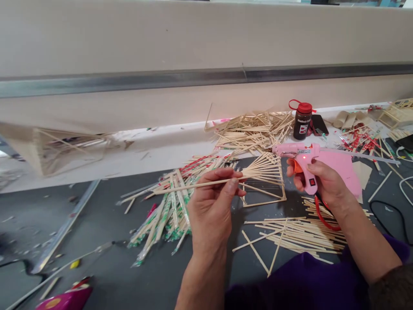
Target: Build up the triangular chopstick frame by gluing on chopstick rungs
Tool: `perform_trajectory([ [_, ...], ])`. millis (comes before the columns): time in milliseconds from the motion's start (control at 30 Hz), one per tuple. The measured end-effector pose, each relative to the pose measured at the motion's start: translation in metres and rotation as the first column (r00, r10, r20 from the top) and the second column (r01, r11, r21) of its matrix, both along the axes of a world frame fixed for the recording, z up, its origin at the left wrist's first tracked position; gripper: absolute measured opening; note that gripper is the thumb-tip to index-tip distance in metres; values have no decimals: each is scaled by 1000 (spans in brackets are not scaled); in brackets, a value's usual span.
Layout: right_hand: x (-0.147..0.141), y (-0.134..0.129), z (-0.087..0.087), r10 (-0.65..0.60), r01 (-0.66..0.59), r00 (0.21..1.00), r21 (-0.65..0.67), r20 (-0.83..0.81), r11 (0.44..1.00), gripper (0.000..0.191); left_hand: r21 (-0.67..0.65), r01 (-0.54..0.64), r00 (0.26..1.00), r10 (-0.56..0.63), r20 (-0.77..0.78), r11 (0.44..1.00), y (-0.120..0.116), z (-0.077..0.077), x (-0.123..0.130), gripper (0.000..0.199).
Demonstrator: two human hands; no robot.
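Seemingly a craft workshop, from the pink glue gun, heap of wooden sticks and scrap-strewn worktop.

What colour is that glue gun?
The glue gun is mostly pink, seen best in the head view.

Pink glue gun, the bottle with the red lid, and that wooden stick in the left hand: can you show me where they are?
Pink glue gun [305, 166]: head view, on the upper part of its handle.
Bottle [302, 124]: head view, on its dark body.
Wooden stick [203, 185]: head view, along its shaft.
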State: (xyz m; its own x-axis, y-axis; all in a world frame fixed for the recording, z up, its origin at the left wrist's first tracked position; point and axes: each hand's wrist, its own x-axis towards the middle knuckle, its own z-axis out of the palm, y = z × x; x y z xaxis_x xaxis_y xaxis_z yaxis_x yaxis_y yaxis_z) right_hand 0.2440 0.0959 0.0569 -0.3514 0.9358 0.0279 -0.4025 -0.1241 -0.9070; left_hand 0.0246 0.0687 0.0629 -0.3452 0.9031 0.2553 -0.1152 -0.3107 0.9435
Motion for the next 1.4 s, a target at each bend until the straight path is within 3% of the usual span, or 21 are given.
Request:
perform_trajectory([
  [167,0,-5,3,17,-16,994,-2,111,1000,32,22,13,999,-14,29,1000,1,-3,3,19],
  [567,9,-7,3,4,-2,988,-9,154,1000,32,-9,53,997,-53,51,999,0,-4,10,20],
  [833,16,-18,9,28,-41,975,58,222,997,29,32,19,997,-22,70,999,-1,0,4,21],
  [1100,18,-28,17,-24,-77,883,195,469,978,34,94,-36,999,36,8,995,-2,-1,3,18],
  [1400,16,-27,16,-96,0,825,170,556,985,38,75,-34,998,39,-57,997,-5,1,3,14],
])
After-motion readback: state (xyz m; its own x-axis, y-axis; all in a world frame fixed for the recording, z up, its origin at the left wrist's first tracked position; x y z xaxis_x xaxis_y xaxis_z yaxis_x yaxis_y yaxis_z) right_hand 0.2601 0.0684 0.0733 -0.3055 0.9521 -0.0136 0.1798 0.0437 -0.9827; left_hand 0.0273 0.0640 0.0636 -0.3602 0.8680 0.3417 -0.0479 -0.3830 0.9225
